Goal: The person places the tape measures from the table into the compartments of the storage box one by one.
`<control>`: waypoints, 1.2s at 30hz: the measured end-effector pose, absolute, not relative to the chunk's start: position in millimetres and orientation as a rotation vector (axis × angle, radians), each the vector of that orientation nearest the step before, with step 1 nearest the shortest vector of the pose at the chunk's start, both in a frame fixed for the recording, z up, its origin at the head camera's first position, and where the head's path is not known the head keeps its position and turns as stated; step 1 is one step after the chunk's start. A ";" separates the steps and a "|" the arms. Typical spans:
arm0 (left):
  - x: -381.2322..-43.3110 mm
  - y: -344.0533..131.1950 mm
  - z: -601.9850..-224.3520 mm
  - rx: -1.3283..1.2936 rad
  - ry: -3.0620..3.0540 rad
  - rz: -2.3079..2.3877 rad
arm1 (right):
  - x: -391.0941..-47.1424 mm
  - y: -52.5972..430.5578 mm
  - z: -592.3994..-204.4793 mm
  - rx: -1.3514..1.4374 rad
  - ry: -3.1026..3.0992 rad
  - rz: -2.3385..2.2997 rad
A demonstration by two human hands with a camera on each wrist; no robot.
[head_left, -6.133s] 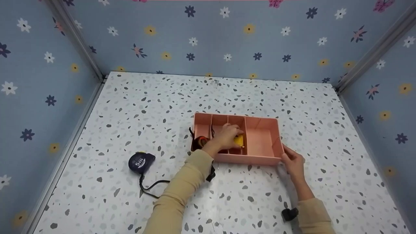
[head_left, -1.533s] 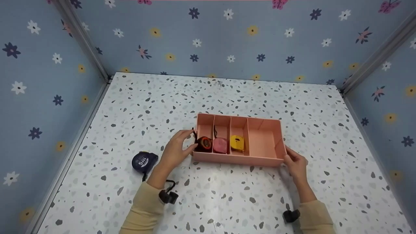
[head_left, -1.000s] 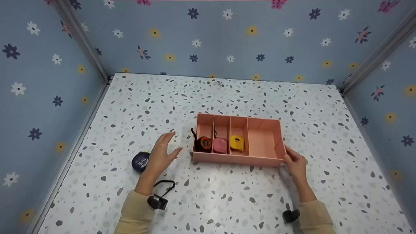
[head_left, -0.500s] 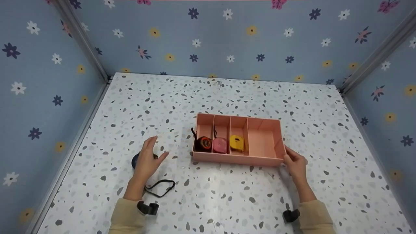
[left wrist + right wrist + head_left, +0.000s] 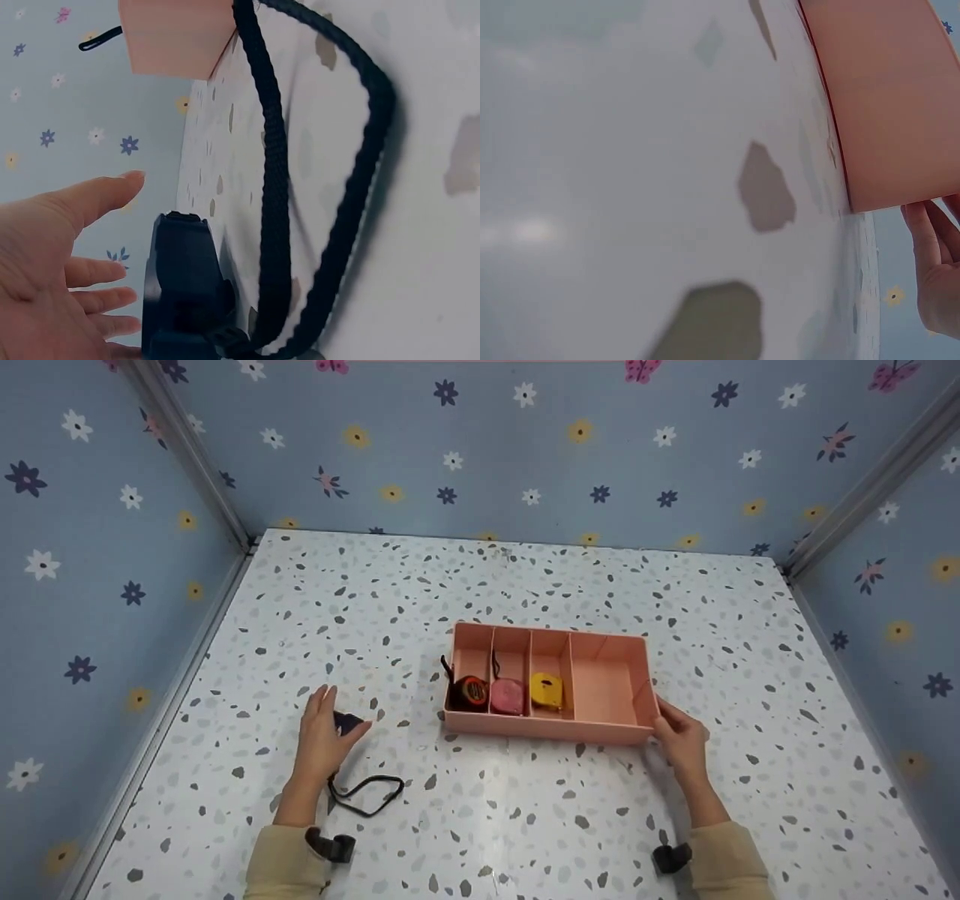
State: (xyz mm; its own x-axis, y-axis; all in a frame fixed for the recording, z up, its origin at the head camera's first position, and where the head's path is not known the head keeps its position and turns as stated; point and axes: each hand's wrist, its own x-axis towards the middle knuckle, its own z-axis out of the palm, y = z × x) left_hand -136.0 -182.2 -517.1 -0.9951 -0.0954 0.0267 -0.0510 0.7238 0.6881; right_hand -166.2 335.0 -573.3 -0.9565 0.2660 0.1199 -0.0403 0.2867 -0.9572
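My left hand is spread close over a dark blue tape measure at the left of the table, hiding most of it in the head view. In the left wrist view, the thumb and fingers stand apart beside the tape measure's case, whose black wrist strap loops over the tabletop. At the other side, my right hand rests its fingertips against the right end of a pink divided box. In the right wrist view its fingers touch the end wall.
Inside the box, a black-and-orange tape measure, a pink one and a yellow one lie in separate compartments; the wide right compartment is bare. Flowered panels border the speckled table at the back and sides.
My left hand has left the box's compartments, where the yellow tape measure now lies, and moved left and down over the dark blue tape measure. The right hand has stayed at the box's end.
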 end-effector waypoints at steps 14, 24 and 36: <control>-135.5 -189.2 -523.5 0.218 -2.975 -1.106 | -155.0 316.9 -536.2 -0.298 -2.332 1.816; -134.0 -189.0 -525.7 0.304 -2.909 -1.161 | -155.1 316.4 -536.0 -0.357 -2.358 1.782; -131.4 -188.7 -525.0 0.305 -2.842 -1.124 | -158.9 326.0 -553.4 -0.208 -2.307 1.802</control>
State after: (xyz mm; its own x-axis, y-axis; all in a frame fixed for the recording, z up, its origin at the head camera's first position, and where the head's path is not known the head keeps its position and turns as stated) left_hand -131.4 -188.7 -525.0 -0.9779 -0.2090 -0.0077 -0.1577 0.7130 0.6832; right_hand -158.9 326.0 -553.4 -0.9686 0.2368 0.0757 -0.0160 0.2442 -0.9696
